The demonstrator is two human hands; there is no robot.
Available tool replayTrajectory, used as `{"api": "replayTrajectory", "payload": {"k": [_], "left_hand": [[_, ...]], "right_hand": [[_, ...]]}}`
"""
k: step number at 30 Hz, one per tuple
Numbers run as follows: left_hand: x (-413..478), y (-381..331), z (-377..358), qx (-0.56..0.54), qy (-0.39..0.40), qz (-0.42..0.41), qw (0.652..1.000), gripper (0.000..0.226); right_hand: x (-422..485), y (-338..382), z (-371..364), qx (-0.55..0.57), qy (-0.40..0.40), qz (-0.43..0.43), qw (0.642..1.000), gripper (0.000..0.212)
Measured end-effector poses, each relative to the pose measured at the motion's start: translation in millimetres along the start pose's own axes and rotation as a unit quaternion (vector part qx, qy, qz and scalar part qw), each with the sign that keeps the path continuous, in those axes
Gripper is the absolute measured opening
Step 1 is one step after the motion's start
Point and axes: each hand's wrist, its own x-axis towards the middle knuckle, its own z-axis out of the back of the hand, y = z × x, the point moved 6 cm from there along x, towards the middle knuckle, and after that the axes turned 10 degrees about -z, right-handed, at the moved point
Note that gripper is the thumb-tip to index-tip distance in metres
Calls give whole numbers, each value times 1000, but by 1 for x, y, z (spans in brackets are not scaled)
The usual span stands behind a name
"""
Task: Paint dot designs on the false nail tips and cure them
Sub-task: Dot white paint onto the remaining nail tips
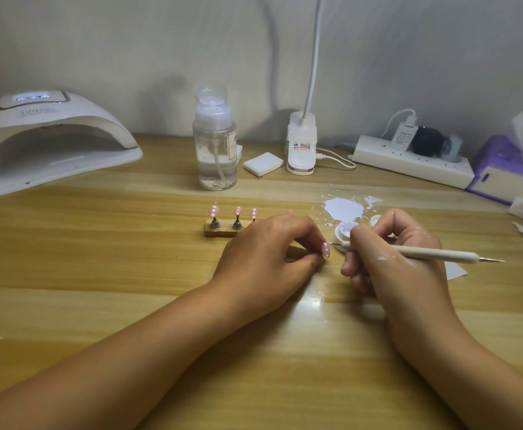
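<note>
Pinching a pink nail tip [325,250] at its fingertips, the left hand [265,259] rests mid-surface [99,259]; the right hand [390,252] grips a dotting pen [424,252], tip just beside the nail.

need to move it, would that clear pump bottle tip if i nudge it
The pump bottle is tall and narrow, so a high push may tip it. Liquid fills only its lower part, likely steadying it.
</note>
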Motion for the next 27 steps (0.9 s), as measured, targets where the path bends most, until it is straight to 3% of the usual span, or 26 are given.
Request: {"api": "replayTrajectory", "payload": {"k": [27], "left_hand": [[0,1,-1,-8,-7,2,1000,9]], "right_hand": [[-2,1,-1,-38,-12,-3,999,34]]}}
